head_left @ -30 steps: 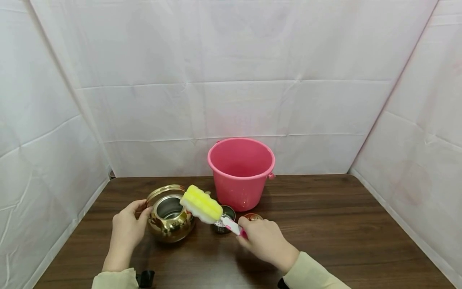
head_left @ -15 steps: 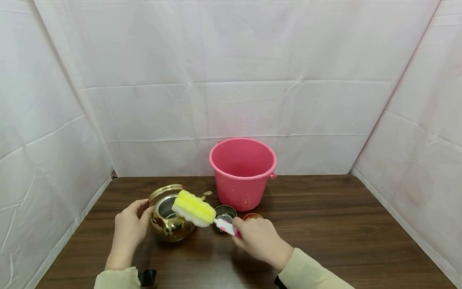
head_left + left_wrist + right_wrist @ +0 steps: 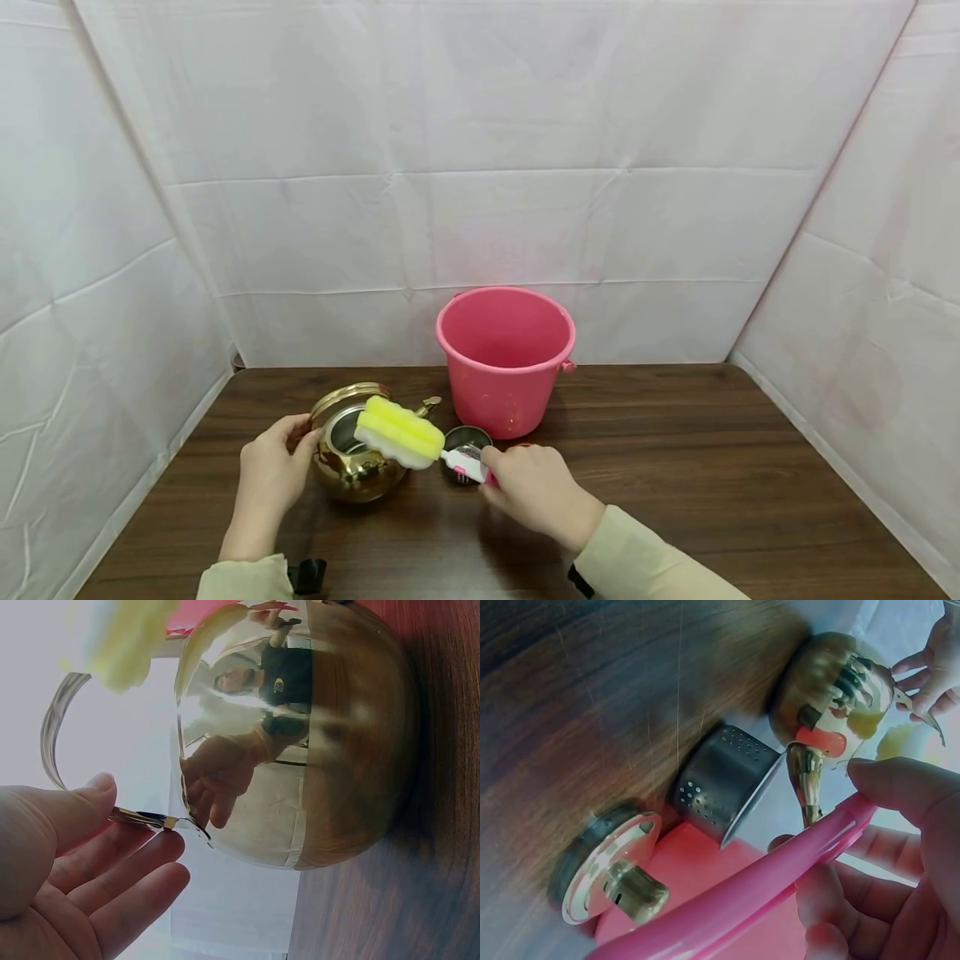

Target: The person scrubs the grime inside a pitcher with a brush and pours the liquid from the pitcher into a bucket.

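A shiny gold teapot (image 3: pixel 358 479) stands upright and uncovered at the left of the table, its spout toward the bucket. My left hand (image 3: pixel 272 467) pinches its arched handle (image 3: pixel 54 735) near the lower end, between thumb and fingers. In my right hand (image 3: pixel 536 492) is a sponge brush with a yellow and white head (image 3: pixel 401 433) and a pink handle (image 3: pixel 757 881). The brush lies slantwise in the air, its head partly covering the teapot's mouth in the head view; whether they touch, I cannot tell.
A perforated metal strainer basket (image 3: pixel 724 780) stands between teapot and right hand. Beside it lies a knobbed lid (image 3: pixel 611 874), mostly hidden by the right hand in the head view. Behind is a pink bucket (image 3: pixel 498 408). White sheeting (image 3: pixel 480 225) walls off the wooden table (image 3: pixel 675 467).
My right hand has moved left and the brush head with it, from beside the teapot's rim to over its mouth. The left hand keeps its pinch on the handle.
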`<state>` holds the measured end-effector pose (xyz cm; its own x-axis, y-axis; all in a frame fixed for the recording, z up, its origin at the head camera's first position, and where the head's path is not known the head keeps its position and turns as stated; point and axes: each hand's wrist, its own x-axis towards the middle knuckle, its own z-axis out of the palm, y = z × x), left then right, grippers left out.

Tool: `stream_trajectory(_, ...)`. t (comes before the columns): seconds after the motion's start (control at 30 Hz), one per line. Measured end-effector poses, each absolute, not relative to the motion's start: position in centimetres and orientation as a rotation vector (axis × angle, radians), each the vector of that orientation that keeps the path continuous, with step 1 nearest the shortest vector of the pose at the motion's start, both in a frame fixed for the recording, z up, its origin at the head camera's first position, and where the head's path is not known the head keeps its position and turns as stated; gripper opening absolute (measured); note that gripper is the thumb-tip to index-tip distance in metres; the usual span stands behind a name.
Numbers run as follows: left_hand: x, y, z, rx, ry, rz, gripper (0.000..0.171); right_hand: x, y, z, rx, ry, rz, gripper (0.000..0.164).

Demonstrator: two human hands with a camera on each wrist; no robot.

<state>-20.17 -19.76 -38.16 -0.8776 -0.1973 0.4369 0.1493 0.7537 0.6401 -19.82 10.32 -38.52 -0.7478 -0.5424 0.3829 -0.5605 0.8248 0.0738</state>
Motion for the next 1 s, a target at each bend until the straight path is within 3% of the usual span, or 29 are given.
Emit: stream_trajectory(1.0, -20.2, -19.5, -37.7, 0.043, -2.491, -0.984, 0.025, -21.4, 10.0, -34.7, 0.862, -2.547, -0.159, 0.018)
